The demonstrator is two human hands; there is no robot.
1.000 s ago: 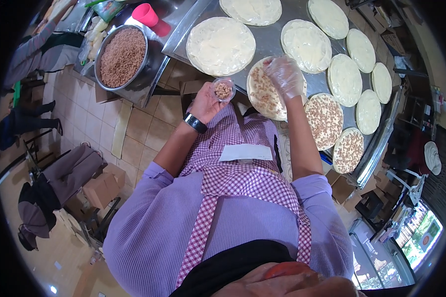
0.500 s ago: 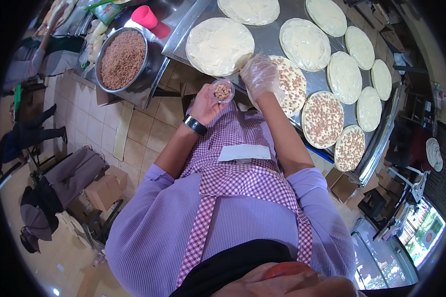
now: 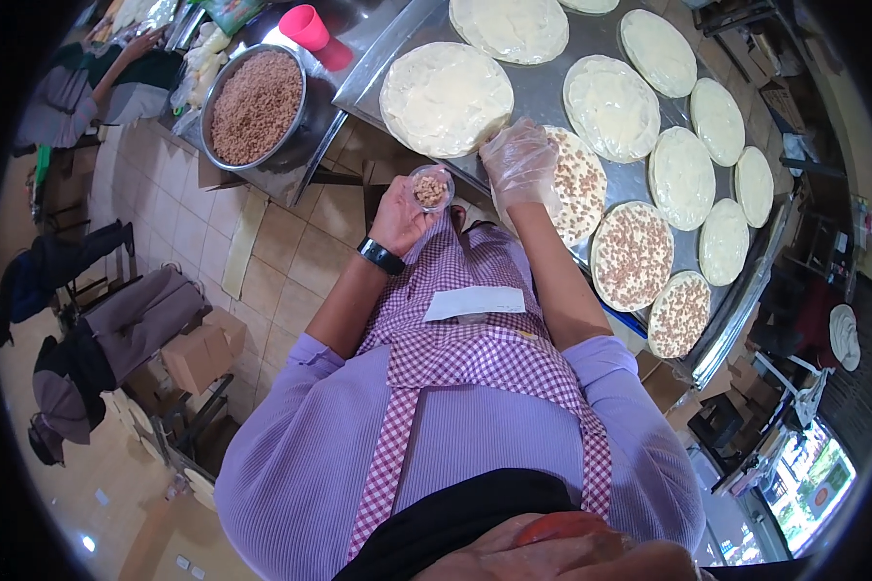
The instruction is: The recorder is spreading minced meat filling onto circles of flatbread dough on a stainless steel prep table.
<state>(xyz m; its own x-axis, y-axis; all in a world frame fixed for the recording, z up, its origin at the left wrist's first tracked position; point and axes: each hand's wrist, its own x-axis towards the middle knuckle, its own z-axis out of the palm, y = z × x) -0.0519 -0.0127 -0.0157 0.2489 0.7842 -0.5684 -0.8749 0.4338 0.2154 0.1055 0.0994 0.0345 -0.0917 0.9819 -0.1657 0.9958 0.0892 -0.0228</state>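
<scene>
My left hand (image 3: 400, 215) is closed around a small clear cup (image 3: 441, 184) that holds brown crumbs (image 3: 428, 192). A clear plastic glove covers my right hand (image 3: 521, 165), which is over the left part of a round, cream-topped cake (image 3: 579, 186) partly strewn with brown crumbs. Its fingers look curled under, and whatever they pinch is hidden. Closer to me on the metal tray (image 3: 591, 254) lie two crumb-covered rounds, a larger one (image 3: 633, 257) and a smaller one (image 3: 679, 315). A plain cream-topped round (image 3: 446, 100) lies just beyond my right hand.
Several more plain cream rounds (image 3: 611, 108) fill the far and right parts of the tray. To the left, a metal bowl (image 3: 208, 116) of brown crumbs and a pink cup (image 3: 304, 27) stand on a metal table. Another person's arm (image 3: 116, 73) shows at far left.
The whole view has shifted a little, so the tray and bowl appear slightly right and lower. My right hand stays over the same round; my left still holds the cup.
</scene>
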